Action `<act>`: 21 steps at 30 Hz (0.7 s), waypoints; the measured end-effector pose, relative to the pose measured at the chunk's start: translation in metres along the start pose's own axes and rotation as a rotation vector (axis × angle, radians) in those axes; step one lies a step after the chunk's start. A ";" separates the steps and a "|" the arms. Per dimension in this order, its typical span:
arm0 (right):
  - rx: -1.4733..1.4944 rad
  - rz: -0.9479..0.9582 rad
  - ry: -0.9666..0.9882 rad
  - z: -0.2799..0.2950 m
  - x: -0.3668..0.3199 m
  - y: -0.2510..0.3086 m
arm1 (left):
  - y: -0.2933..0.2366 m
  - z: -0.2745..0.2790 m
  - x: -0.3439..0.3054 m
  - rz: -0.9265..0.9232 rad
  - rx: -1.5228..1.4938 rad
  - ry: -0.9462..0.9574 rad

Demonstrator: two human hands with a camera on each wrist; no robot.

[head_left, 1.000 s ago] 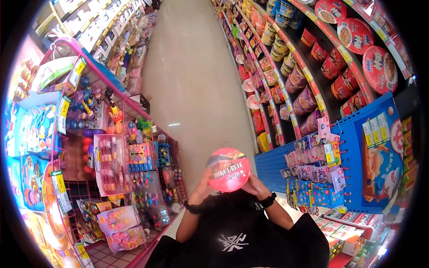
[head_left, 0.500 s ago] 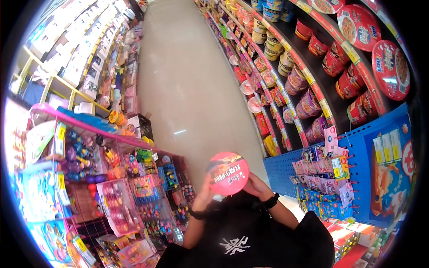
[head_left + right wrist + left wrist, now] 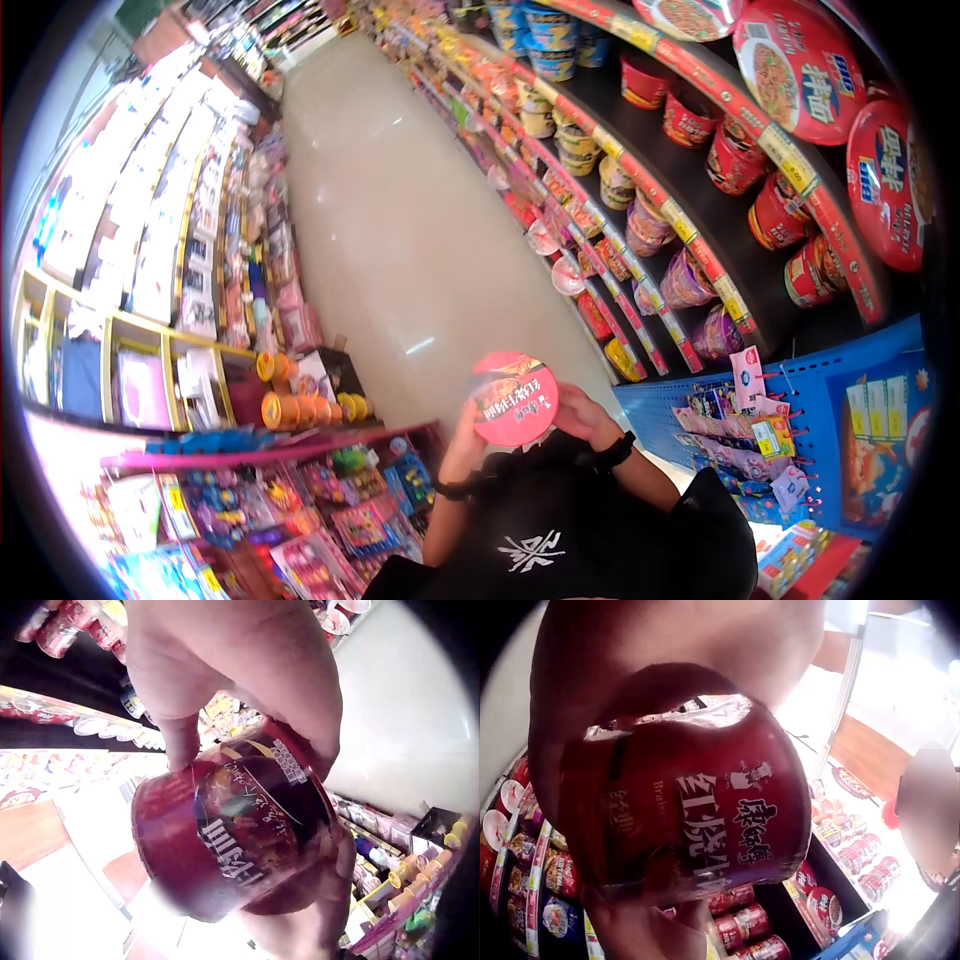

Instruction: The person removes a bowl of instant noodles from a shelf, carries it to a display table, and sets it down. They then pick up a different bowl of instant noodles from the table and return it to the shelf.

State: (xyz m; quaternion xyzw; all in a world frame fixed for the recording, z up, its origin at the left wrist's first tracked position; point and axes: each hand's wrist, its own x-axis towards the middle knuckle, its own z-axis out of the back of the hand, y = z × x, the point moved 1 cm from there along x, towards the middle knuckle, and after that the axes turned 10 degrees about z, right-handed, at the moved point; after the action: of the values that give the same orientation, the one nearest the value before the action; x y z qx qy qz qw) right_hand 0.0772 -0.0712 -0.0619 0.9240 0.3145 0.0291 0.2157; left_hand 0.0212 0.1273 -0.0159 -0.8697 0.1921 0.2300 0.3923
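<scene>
A red instant noodle cup is held up in front of the person's black shirt, its round printed lid facing the head camera. My left hand grips one side of it and my right hand grips the other. Seen from the left wrist, thumb and fingers curve round the cup, whose red wall carries white lettering and a small chef figure. In the right wrist view, the right hand reaches over the cup from above, while part of the other hand shows beneath it.
Shelves of noodle cups line the right side of the aisle. Nearer, a blue pegboard bears hanging packets. At lower left stands a pink-edged toy rack, with white-lit shelves behind it.
The head view has turned, so the toy rack sits lower and more of the left shelves shows. Both hands keep hold of the noodle cup, which stays in front of the shirt.
</scene>
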 end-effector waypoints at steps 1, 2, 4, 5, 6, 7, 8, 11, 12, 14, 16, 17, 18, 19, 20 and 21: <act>-0.006 0.034 -0.009 -0.002 0.005 0.008 | -0.010 -0.009 0.009 0.017 0.019 0.011; -0.006 0.078 -0.026 -0.002 0.009 0.016 | -0.019 -0.021 0.015 0.036 0.037 0.022; -0.006 0.158 -0.061 -0.003 0.017 0.032 | -0.028 -0.039 0.037 0.007 0.127 0.038; -0.019 0.212 -0.068 -0.003 0.021 0.040 | -0.034 -0.045 0.046 0.083 0.159 0.025; -0.034 0.259 -0.077 -0.003 0.025 0.050 | -0.040 -0.056 0.052 0.159 0.184 0.009; -0.053 0.301 -0.086 -0.002 0.025 0.057 | -0.044 -0.067 0.056 0.186 0.202 0.020; -0.017 0.329 -0.100 0.005 0.026 0.059 | -0.049 -0.078 0.060 0.212 0.220 0.031; -0.033 0.388 -0.168 0.014 0.028 0.074 | -0.058 -0.098 0.078 0.230 0.232 0.114; -0.036 0.418 -0.175 0.015 0.029 0.081 | -0.060 -0.102 0.086 0.227 0.229 0.146; -0.040 0.475 -0.189 0.014 0.030 0.093 | -0.061 -0.102 0.109 0.223 0.222 0.194; -0.015 0.543 -0.216 0.007 0.035 0.108 | -0.068 -0.107 0.134 0.202 0.278 0.329; -0.002 0.577 -0.230 0.006 0.039 0.115 | -0.073 -0.112 0.147 0.192 0.304 0.397; -0.058 0.564 -0.244 0.012 0.042 0.121 | -0.080 -0.122 0.154 0.215 0.301 0.396; -0.108 0.599 -0.272 0.013 0.047 0.127 | -0.091 -0.136 0.159 0.238 0.299 0.398; -0.161 0.636 -0.299 0.013 0.053 0.136 | -0.099 -0.148 0.170 0.258 0.296 0.402; -0.214 0.669 -0.331 0.012 0.057 0.143 | -0.105 -0.152 0.187 0.264 0.262 0.465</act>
State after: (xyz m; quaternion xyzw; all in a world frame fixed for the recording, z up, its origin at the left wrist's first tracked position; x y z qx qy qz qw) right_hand 0.2070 -0.1435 -0.0179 0.9400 -0.0480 -0.0189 0.3372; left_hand 0.2665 0.0464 0.0322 -0.8084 0.4165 0.0468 0.4133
